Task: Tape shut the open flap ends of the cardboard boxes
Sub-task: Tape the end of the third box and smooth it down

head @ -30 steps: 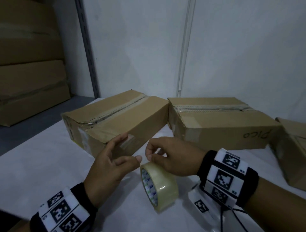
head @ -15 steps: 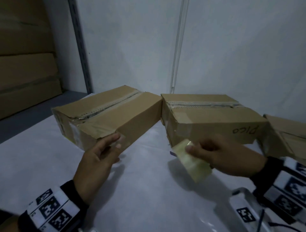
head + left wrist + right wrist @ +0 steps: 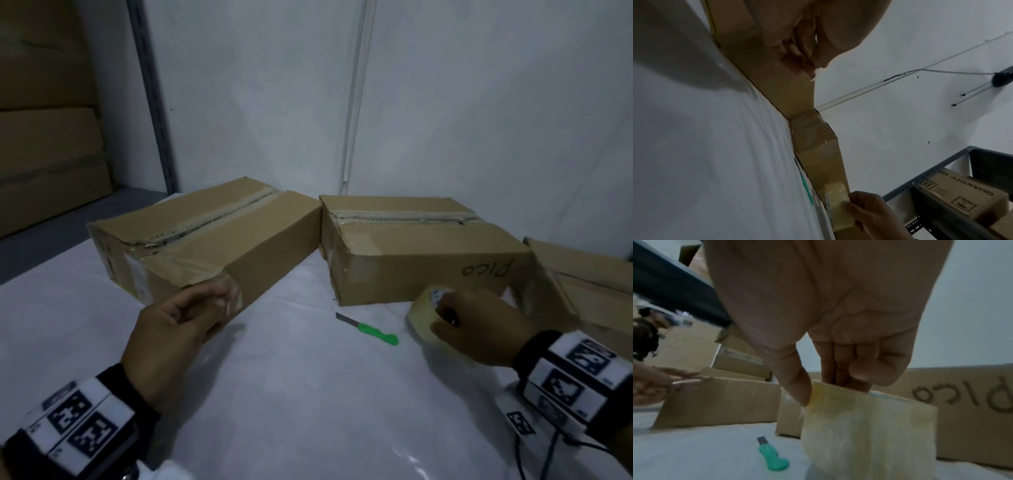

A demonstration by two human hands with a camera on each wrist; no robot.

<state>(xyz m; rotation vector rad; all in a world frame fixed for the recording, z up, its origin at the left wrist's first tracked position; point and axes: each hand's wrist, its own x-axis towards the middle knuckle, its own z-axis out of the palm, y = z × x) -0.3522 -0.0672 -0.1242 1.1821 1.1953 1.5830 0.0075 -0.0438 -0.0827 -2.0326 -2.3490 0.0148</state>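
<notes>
Two taped cardboard boxes lie on the white table: a left box and a middle box marked with handwriting. A third box sits at the right edge. My left hand is at the left box's near corner, thumb and curled fingers pinching a loose clear tape end. My right hand grips the clear tape roll, fingers in its core and thumb outside. The roll stands on the table in front of the middle box.
A green-handled cutter lies on the table between my hands, blade out. Flat cardboard is stacked at the back left. The left wrist view shows a metal shelf with a carton. The wall stands close behind the boxes.
My right hand carried the tape roll from the middle to the right and set it before the middle box. My left hand closed in on the left box's corner.
</notes>
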